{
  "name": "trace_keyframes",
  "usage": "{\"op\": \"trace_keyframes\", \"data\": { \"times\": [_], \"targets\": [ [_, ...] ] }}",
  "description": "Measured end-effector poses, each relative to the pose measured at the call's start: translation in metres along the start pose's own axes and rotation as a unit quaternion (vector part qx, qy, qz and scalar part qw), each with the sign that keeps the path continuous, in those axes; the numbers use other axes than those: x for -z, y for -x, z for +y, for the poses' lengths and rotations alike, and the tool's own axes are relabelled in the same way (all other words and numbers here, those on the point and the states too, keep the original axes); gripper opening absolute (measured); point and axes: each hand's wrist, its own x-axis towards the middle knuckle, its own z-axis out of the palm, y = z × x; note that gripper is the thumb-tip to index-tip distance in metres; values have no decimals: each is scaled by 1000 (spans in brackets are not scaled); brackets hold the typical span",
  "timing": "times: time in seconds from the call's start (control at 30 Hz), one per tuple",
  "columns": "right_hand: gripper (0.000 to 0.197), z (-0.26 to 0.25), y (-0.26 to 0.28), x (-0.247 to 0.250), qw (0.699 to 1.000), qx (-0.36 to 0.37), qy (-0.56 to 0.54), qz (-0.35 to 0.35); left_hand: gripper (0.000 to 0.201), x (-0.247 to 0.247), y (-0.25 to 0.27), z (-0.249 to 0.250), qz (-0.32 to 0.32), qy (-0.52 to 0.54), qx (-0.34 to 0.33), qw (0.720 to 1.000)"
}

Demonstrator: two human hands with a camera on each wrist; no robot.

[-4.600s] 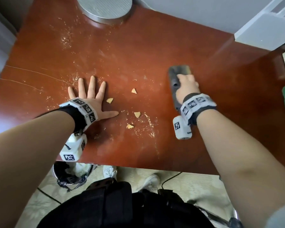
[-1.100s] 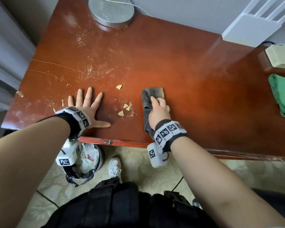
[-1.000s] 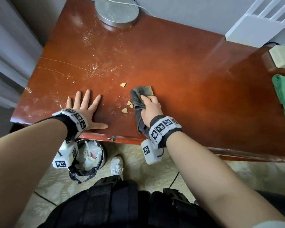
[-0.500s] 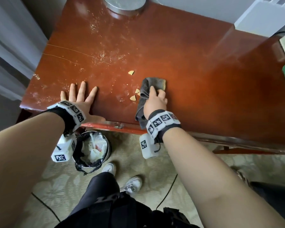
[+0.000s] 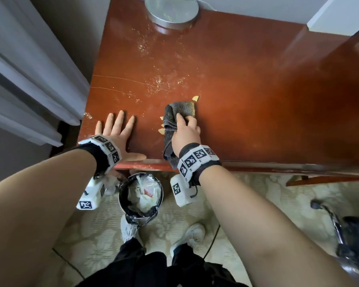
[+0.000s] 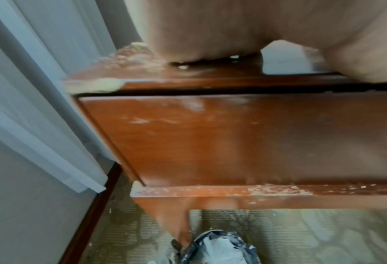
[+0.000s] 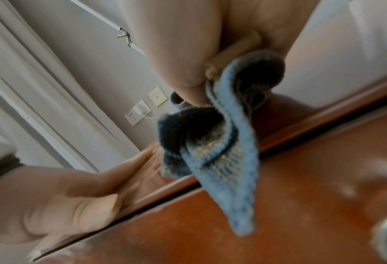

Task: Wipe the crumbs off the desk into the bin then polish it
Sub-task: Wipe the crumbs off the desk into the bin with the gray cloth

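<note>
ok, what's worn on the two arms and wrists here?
Both forearms are bare, no sleeves. Each wrist carries a black cuff under a white band of square black-and-white tag markers, the right band alike. A white boxy camera unit hangs below each: left, right, each with its own tag; a thin black cord dangles beside the right one.

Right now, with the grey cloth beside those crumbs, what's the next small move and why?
Probably drag the grey cloth under the right hand toward the near desk edge: pale chip crumbs lie at its left side, and the lined metal bin stands below.
</note>
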Motion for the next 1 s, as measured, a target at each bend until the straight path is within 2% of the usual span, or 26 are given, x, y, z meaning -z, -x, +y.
{"op": "trace_keyframes", "data": {
  "times": [0.13, 0.27, 0.37, 0.47, 0.53, 0.6, 0.73, 0.87, 1.0],
  "targets": [
    [53, -20, 10, -2, 997, 19, -67, -20, 112, 1, 1, -35, -1, -26, -28, 999],
    [52, -11, -15, 31, 988, -37, -121, 89, 111, -3, -4, -42, 4, -33, -42, 999],
    [51, 9, -51, 56, 984, -113, -65, 121, 112, -7, -9, -44, 15, -31, -47, 998],
    [52, 19, -69, 57, 986, -146, 19, 76, 113, -8, -11, -45, 19, -37, -43, 998],
    [52, 19, -70, 51, 991, -107, 26, 71, 113, -7, -11, -44, 13, -39, -41, 998],
    [53, 15, -64, 44, 998, -32, 16, 52, 114, -6, -11, -44, 7, -40, -39, 998],
    [56, 3, -47, 32, 995, 81, 37, -36, 114, -3, -10, -43, 1, -44, -35, 998],
    [56, 0, -37, 19, 985, 129, 61, -93, 115, -3, -9, -43, -2, -43, -37, 998],
    [56, 0, -29, 6, 979, 156, 61, -114, 115, -3, -8, -43, 1, -40, -39, 998]
  ]
}}
